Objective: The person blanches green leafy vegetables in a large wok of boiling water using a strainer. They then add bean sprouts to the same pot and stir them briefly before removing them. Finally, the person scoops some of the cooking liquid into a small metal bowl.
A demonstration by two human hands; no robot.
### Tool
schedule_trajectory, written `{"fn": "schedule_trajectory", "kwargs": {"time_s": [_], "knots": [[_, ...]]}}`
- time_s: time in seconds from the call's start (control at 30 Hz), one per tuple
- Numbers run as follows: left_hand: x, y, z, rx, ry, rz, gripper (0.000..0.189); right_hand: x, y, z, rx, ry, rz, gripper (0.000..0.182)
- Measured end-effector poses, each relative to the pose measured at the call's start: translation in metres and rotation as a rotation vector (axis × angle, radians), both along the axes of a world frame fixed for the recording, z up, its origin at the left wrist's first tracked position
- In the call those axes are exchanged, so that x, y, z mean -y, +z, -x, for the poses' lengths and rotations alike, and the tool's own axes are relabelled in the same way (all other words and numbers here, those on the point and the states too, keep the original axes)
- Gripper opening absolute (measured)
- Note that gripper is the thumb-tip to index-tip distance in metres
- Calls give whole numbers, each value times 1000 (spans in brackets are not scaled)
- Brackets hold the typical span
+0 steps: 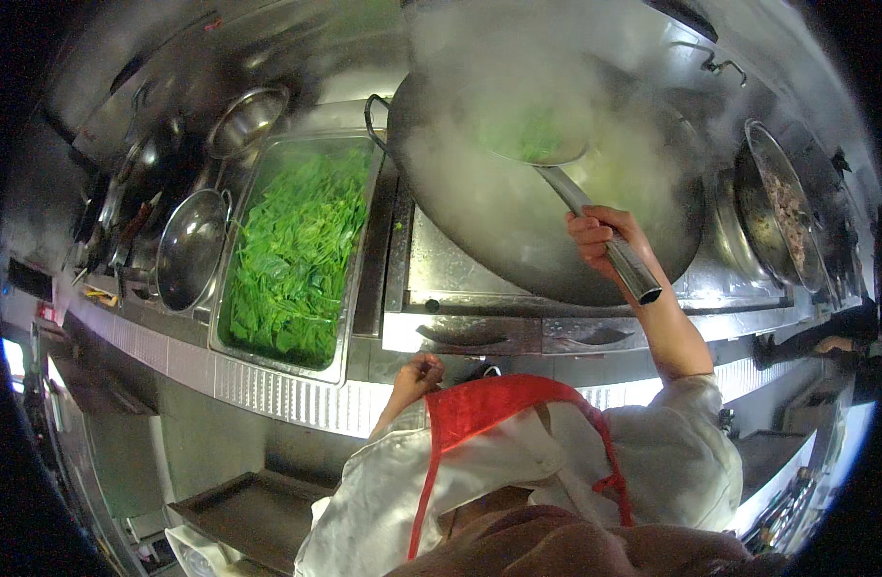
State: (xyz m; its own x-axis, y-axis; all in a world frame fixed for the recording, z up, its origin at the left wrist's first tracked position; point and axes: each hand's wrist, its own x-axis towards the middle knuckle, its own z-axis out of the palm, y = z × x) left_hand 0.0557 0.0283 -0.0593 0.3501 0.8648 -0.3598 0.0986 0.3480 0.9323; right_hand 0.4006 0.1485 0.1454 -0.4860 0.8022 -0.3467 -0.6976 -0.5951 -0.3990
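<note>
My right hand (pixel 605 234) is closed around the tubular metal handle of a large strainer or ladle (pixel 574 193), whose round head is over a big wok (pixel 477 252). Green leaves (pixel 538 137) show in the head through thick steam, which blurs the wok's contents. Near the front edge of the stove, close to my body, is my left hand (pixel 420 373), its fingers curled; nothing can be made out in it. To its upper left stands a deep rectangular metal pan (pixel 345 288) filled with bright green leafy vegetables (pixel 296 252).
Left of the pan are a metal bowl with a loop handle (pixel 192 249) and a steel bowl (pixel 247 122). At the right, a metal bowl (pixel 754 195) holds pieces of food, perhaps meat. A tap (pixel 722 68) is behind the wok. Another person's arm (pixel 808 342) shows far right.
</note>
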Motion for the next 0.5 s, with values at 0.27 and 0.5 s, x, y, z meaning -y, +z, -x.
{"fn": "schedule_trajectory", "kwargs": {"time_s": [0.27, 0.5], "knots": [[-6, -15, 15, 91, -97, -119, 16, 66, 76, 13, 445, -217, -201, 24], [-4, 7, 27, -101, -179, -345, 19, 105, 88, 47, 763, -429, -236, 21]]}}
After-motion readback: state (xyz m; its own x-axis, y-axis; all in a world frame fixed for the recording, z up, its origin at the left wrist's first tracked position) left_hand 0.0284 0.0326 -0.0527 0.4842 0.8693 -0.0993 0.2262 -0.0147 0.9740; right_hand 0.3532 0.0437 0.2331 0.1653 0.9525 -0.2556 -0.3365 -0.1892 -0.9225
